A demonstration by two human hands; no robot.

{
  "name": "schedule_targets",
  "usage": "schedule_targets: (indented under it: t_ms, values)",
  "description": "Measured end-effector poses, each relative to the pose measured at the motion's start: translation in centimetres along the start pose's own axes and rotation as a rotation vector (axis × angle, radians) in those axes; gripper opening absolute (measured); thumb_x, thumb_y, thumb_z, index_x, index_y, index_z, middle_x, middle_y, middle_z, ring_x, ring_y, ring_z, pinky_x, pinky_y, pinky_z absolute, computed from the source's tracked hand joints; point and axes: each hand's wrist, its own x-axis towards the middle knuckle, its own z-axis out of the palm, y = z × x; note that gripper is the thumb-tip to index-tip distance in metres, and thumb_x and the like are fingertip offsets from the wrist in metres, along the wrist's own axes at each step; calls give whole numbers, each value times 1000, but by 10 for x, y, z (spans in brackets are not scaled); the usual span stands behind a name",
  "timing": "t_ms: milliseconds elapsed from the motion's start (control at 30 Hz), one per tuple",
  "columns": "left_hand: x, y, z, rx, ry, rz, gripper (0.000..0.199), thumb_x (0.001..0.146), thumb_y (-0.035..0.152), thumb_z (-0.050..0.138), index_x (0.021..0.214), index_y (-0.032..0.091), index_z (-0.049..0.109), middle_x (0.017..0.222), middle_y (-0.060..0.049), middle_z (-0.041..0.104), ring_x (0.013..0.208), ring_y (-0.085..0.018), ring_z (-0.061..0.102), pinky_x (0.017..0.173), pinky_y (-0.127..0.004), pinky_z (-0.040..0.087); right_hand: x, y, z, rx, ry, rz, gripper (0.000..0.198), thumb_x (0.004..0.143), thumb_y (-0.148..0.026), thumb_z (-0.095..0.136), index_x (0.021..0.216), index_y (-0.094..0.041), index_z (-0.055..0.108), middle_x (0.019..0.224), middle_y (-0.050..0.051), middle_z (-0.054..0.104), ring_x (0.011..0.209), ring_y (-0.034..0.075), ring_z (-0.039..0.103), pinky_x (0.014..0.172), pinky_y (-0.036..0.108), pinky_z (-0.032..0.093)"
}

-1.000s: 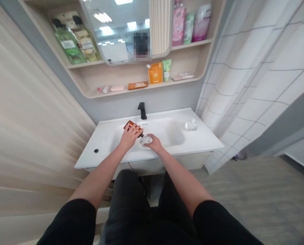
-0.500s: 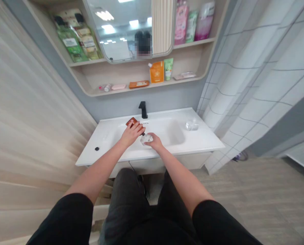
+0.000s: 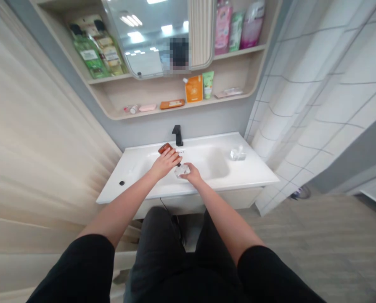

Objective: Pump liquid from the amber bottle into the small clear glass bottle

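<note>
- In front of the tap (image 3: 177, 135), slightly left, the left hand (image 3: 165, 164) is curled over the bottle (image 3: 164, 147), palm down, fingers wrapped across its middle; its thumb is hidden.
- Just right of the tap's line and nearer the person, the right hand (image 3: 192, 174) is bent round the jar (image 3: 181, 170), thumb and fingers apart by the jar's width; the fingers' far ends are hard to make out.
- The bottle is amber-brown with a dark neck. Its long axis runs slantwise: base to the left of the tap, neck pointing right and toward the person, at the jar. The hand covers most of its body and any label.
- The jar is clear, in front of the tap, by the bottle's neck. Its rim and contents are too small to tell, as is whether the neck touches it.
- Both are above the basin (image 3: 218, 162), which spreads left and right before the tap.
- On the counter (image 3: 257, 174), well right of the tap, stands a clear container (image 3: 238, 154), blurred in outline; well left and nearer the person is a black disc (image 3: 122, 183).
- Above the tap, the mirror (image 3: 153, 38) is cut off at its top, its reflection partly pixelated.
</note>
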Motion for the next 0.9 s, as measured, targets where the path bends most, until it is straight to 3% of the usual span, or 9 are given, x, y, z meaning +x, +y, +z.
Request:
schedule_targets:
  t_ms: [367,533,667,767,833,900]
  values:
    - [7,0,-11,8,-61,95,52,103,9,54,150,24,67,157,-16,67,159,-33,51,137,-63,29,1,7,2,10,0,14,72,57,-34,90,123,-26,65,107,-1,73,97,25,68,98,42,56]
    - [3,4,-16,-11,-59,-2,55,101,9,53,152,26,66,157,-17,67,159,-35,50,137,-68,25,1,9,4,90,-28,19,72,59,-38,88,125,-27,63,107,-1,72,94,25,68,95,41,56]
    - [-13,15,-13,-65,-7,-238,60,97,8,56,154,24,64,156,-20,67,157,-37,51,138,-71,15,0,8,2,114,-38,4,70,57,-38,87,122,-27,63,107,-1,71,96,25,67,96,41,54]
    - [-30,20,-6,-154,66,-554,58,95,14,64,153,24,63,153,-19,69,147,-38,60,137,-74,10,-1,6,0,106,-44,14,69,57,-38,86,121,-27,62,103,-2,70,94,25,66,94,40,54]
    - [-46,17,-3,-249,115,-797,61,91,23,76,150,24,63,151,-17,72,140,-38,66,137,-70,21,-3,4,0,114,-61,27,69,56,-39,85,120,-27,61,100,-3,69,92,25,66,91,39,54]
    - [-68,7,-3,-372,159,-1031,69,83,33,86,148,24,63,146,-16,74,133,-36,71,129,-59,42,-4,3,0,144,-74,29,70,56,-40,85,120,-28,59,100,-3,68,92,25,66,89,38,54]
